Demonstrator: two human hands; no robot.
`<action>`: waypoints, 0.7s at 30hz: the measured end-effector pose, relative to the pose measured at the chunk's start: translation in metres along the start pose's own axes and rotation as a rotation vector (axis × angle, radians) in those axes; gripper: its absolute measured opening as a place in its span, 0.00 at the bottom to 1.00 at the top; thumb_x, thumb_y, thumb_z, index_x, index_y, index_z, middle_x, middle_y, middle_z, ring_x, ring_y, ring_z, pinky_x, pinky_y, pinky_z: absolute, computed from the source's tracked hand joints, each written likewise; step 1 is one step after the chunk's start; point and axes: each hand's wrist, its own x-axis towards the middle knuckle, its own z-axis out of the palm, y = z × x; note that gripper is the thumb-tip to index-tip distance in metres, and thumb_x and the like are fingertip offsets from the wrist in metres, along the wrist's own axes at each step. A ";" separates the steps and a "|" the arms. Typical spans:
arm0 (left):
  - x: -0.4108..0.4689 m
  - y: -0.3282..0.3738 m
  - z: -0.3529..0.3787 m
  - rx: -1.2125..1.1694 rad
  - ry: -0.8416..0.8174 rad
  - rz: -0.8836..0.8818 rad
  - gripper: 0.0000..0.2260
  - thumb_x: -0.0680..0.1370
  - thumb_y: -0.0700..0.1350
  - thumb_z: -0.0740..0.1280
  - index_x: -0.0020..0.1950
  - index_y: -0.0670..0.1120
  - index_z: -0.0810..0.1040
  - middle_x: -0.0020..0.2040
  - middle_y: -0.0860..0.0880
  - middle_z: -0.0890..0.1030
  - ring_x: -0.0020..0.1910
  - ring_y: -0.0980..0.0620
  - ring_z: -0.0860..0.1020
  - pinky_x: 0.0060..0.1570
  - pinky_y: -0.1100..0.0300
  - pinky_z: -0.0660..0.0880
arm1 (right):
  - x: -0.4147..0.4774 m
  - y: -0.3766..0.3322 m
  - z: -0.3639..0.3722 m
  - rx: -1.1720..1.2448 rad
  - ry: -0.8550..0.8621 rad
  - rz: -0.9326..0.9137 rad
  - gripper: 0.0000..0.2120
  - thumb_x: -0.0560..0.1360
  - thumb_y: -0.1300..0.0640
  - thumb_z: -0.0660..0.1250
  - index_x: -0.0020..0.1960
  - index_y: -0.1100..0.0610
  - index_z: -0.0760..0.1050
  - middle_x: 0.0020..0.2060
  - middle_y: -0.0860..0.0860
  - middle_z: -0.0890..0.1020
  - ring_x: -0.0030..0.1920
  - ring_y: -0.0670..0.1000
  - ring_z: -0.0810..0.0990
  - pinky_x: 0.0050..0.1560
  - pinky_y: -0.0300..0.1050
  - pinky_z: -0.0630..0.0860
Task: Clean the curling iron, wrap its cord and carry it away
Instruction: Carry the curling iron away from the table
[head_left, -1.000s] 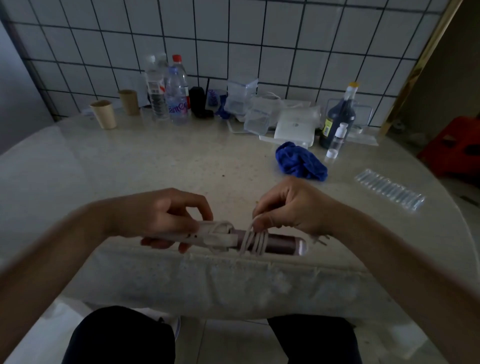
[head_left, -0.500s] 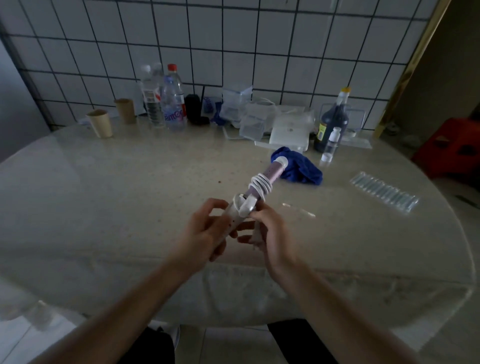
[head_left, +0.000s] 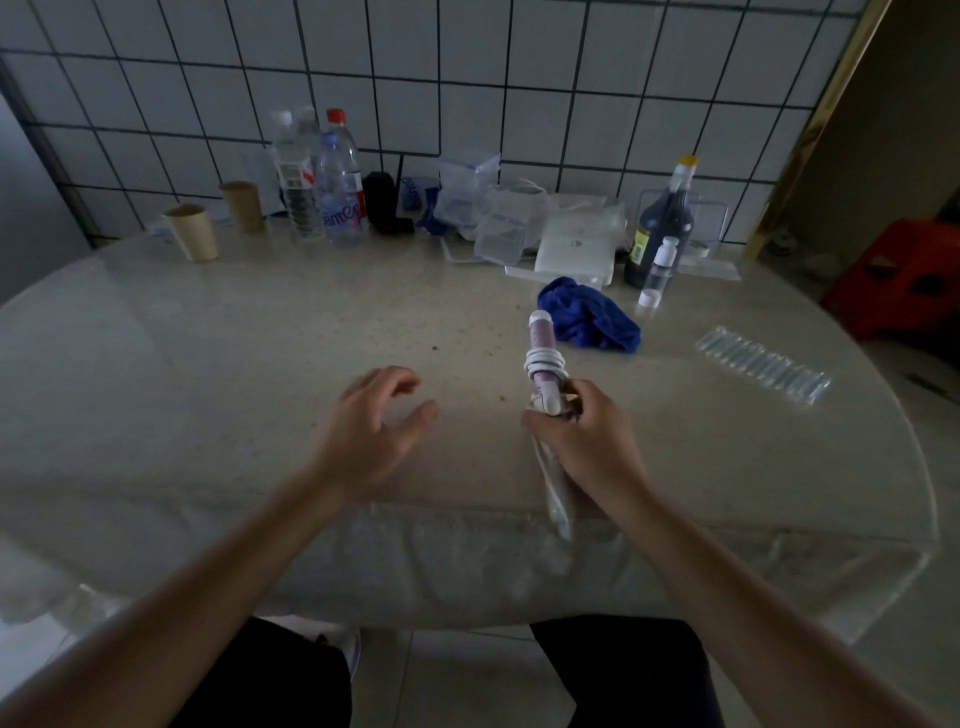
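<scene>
Over the near middle of the pale table (head_left: 208, 353), the right hand (head_left: 587, 439) grips the curling iron (head_left: 540, 335), fingers curled round it where the barrel meets the handle. The iron stands tilted, its white-tipped pink barrel pointing to the far side and its pale handle running down under the wrist toward the near table edge. The white cord (head_left: 544, 360) sits in tight coils round the barrel just above the fingers. The left hand (head_left: 371, 421) hovers to the left of the iron, apart from it, with its fingers spread, loosely bent and holding nothing. A crumpled blue cloth (head_left: 592, 322) lies on the table just beyond the barrel tip. Farther back, along the tiled wall, stand two paper cups (head_left: 195, 234), water bottles (head_left: 337, 192), a dark bottle (head_left: 660, 234) and a small spray bottle (head_left: 657, 273). A strip of clear vials (head_left: 763, 371) lies to the right.
</scene>
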 end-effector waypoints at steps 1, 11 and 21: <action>0.004 -0.012 -0.003 0.165 -0.076 -0.051 0.29 0.73 0.66 0.64 0.64 0.46 0.79 0.63 0.45 0.81 0.63 0.44 0.78 0.65 0.46 0.73 | -0.001 0.001 -0.002 -0.071 -0.008 -0.004 0.16 0.68 0.39 0.75 0.51 0.46 0.79 0.39 0.42 0.85 0.39 0.42 0.82 0.40 0.44 0.79; 0.000 -0.029 -0.002 0.528 -0.297 -0.103 0.42 0.70 0.78 0.51 0.76 0.53 0.67 0.79 0.47 0.67 0.78 0.46 0.63 0.77 0.46 0.56 | -0.009 -0.006 0.003 -0.229 0.027 -0.050 0.17 0.66 0.38 0.74 0.49 0.46 0.79 0.35 0.39 0.81 0.36 0.39 0.77 0.33 0.39 0.69; -0.003 -0.023 -0.008 0.499 -0.277 -0.072 0.41 0.71 0.77 0.53 0.75 0.52 0.68 0.78 0.46 0.68 0.77 0.43 0.64 0.77 0.44 0.58 | -0.017 -0.006 -0.007 -0.094 0.004 -0.028 0.16 0.67 0.43 0.79 0.48 0.50 0.80 0.37 0.44 0.84 0.37 0.45 0.82 0.40 0.49 0.79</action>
